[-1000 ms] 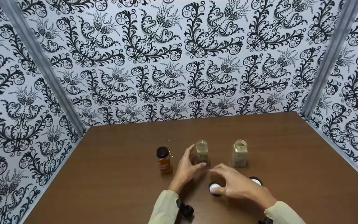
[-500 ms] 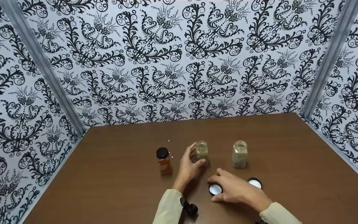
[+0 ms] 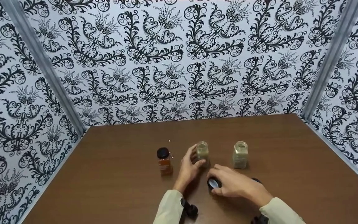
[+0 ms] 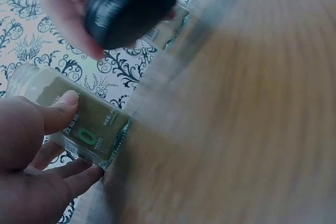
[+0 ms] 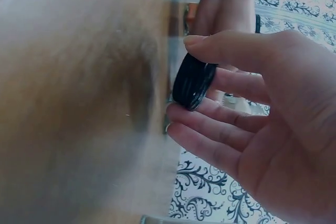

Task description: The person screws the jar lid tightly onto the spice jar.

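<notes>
My left hand (image 3: 189, 170) grips a lidless glass spice jar (image 3: 203, 151) standing on the table; the left wrist view shows its greenish-brown powder and printed label, with the thumb (image 4: 65, 108) on its side. My right hand (image 3: 235, 184) pinches a black jar lid (image 3: 214, 183) between thumb and fingers, just in front of that jar and apart from it. The lid is tilted, its white inside partly showing in the head view. From the right wrist view its dark ribbed rim (image 5: 191, 82) is visible.
Another lidless jar of similar powder (image 3: 240, 155) stands to the right. A second black lid (image 3: 256, 180) lies mostly hidden behind my right hand. At left is a capped jar with orange-red contents (image 3: 165, 165), with small pale crumbs (image 3: 171, 155) beside it. Patterned walls enclose the wooden table (image 3: 113, 174).
My right hand has closed on the black lid and tilted it up slightly from where it lay. The left hand has come from beside the jar to hold it.
</notes>
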A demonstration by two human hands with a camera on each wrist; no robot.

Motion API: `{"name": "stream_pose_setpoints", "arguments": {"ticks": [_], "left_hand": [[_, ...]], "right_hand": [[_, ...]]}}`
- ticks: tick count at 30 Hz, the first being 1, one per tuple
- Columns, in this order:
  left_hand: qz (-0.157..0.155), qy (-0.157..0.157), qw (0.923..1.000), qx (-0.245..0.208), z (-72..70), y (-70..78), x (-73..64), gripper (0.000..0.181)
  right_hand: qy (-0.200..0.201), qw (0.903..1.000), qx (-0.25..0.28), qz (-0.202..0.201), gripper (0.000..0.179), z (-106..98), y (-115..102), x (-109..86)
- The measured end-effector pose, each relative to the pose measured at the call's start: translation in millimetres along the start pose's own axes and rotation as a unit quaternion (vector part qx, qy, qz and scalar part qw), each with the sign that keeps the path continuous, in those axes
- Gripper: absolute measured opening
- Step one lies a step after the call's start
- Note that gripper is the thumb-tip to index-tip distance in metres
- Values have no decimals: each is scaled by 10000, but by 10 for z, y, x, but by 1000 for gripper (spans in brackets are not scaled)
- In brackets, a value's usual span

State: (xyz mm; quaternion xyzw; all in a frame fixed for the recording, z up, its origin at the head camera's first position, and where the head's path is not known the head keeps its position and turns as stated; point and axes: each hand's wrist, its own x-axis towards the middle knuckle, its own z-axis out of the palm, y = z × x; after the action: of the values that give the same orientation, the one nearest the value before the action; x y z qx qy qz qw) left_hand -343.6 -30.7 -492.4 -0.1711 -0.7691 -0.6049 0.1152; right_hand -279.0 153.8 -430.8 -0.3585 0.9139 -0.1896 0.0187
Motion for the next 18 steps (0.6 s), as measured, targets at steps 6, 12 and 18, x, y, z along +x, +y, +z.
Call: {"name": "stream_pose_setpoints", "arguments": {"ticks": [6,12,18], "left_hand": [[111,-44,9998,149,3,-9,8,61],[133,21,9995,302,3,-9,-3,59],[160,109,9989,433,-6,-2,-4,61]], "right_hand": [[463,9987,-60,-180,35,-74,-1,115],[1364,9887,485,-379,42,-105,36,262],[2248,9708,686,-482,44,-100,45,368]]}}
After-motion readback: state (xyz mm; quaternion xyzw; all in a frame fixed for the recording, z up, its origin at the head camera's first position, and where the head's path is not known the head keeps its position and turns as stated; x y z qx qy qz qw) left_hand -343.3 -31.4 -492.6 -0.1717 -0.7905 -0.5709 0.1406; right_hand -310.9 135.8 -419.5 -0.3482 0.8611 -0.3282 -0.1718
